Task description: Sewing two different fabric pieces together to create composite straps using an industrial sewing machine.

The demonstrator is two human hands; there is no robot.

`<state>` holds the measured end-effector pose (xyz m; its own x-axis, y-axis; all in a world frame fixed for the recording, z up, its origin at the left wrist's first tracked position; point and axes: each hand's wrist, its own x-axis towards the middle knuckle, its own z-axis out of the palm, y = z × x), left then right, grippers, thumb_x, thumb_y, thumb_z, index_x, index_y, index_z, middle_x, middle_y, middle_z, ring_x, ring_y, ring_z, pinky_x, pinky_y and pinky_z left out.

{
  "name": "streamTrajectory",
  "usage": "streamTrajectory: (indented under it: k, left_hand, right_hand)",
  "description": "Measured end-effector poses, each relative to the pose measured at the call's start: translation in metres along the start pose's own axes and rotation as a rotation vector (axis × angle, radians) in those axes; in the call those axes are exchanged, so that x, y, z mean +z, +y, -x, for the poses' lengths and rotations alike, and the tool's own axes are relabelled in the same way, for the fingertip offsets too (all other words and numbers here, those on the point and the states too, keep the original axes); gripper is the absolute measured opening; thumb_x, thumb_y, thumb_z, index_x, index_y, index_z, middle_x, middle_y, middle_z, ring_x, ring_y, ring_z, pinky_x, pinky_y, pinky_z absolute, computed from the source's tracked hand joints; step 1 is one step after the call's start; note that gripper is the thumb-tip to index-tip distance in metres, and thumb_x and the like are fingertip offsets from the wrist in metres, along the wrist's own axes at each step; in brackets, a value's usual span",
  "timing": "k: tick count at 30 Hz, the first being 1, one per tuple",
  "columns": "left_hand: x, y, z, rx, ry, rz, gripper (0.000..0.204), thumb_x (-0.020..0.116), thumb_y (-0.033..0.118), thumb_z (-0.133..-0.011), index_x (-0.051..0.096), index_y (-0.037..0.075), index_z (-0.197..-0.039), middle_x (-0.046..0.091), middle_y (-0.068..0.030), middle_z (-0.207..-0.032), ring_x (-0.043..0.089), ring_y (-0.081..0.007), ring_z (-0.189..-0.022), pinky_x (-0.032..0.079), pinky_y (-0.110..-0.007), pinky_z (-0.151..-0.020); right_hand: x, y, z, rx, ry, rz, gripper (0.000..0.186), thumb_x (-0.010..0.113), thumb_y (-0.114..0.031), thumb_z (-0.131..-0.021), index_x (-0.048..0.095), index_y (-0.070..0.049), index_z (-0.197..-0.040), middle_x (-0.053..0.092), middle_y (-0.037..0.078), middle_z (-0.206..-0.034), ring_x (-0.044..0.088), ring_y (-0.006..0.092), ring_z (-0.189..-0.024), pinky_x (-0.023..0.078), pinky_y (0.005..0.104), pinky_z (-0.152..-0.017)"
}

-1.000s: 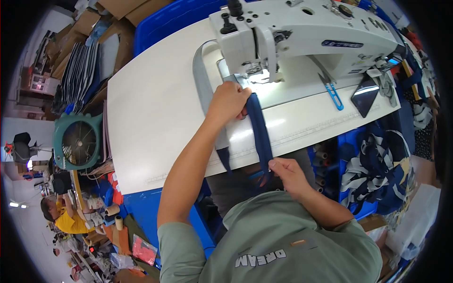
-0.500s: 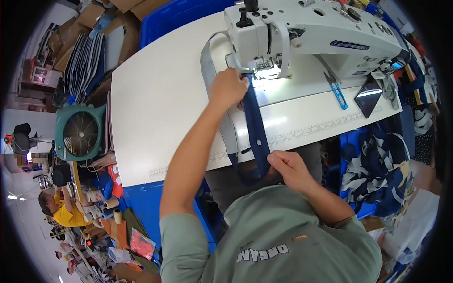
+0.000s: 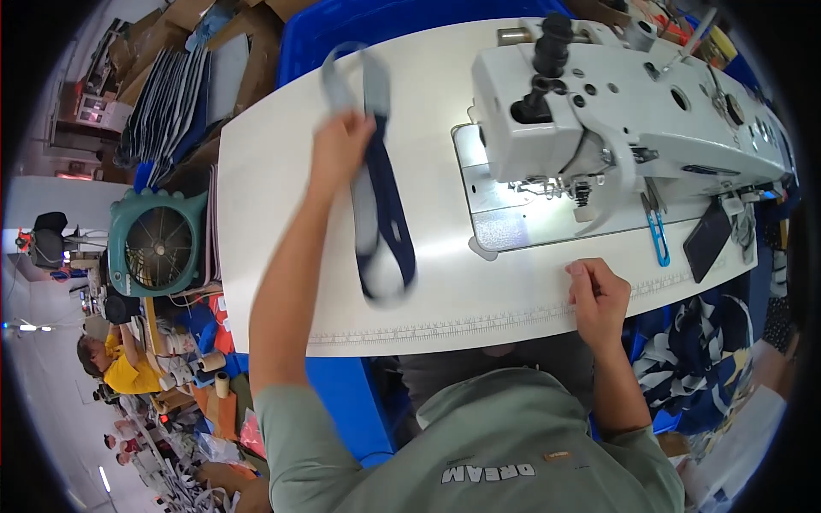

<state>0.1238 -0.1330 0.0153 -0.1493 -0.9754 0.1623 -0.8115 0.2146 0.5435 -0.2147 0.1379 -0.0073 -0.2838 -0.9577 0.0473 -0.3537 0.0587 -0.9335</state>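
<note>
My left hand (image 3: 344,147) grips a looped fabric strap (image 3: 391,205), navy blue on one part and light grey on the other, above the left half of the white sewing table. The strap hangs from the fingers in a long closed loop, with its ends blurred by motion. Over the table's front edge, my right hand (image 3: 599,299) is closed, thumb against curled fingers, with nothing showing in it. A white sewing machine (image 3: 556,120) stands at the right, its needle area lit. Its metal bed plate (image 3: 505,227) lies bare between my hands, apart from the strap.
Blue-handled thread snips (image 3: 658,238) and a dark phone (image 3: 708,241) lie right of the needle area. A printed ruler (image 3: 479,325) runs along the table's front edge. Blue bins hold fabric scraps (image 3: 693,363) at lower right. A green fan (image 3: 160,248) stands at left.
My left hand has drawn the strap away from the machine, to the left. My right hand has let go of the strap and moved right, up to the table's front edge.
</note>
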Motion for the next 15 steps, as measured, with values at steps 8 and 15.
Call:
streamTrajectory:
  k: [8,15]
  left_hand:
    - [-0.106,0.169,0.040,0.929,0.602,0.961,0.035,0.045,0.019,-0.105,0.062,-0.011,-0.111,0.068,-0.0220,-0.095,0.068,-0.0283,-0.080,0.055,-0.034,-0.073]
    - [-0.048,0.212,0.240,1.151,0.536,0.705,0.047,0.042,0.027,-0.109,0.049,0.009,-0.152,0.073,-0.0218,-0.101,0.067,-0.0358,-0.085,0.056,-0.050,-0.080]
  right_hand:
    - [-0.008,0.001,0.000,0.010,0.062,-0.136,0.016,0.063,-0.009,-0.101,0.070,0.003,-0.094,0.061,0.001,-0.064,0.056,0.0054,-0.058,0.042,0.0233,-0.053]
    - [-0.008,-0.001,0.007,-0.007,-0.028,-0.094,0.017,0.062,-0.010,-0.102,0.069,0.003,-0.093,0.062,0.001,-0.067,0.055,0.0053,-0.059,0.043,0.0225,-0.056]
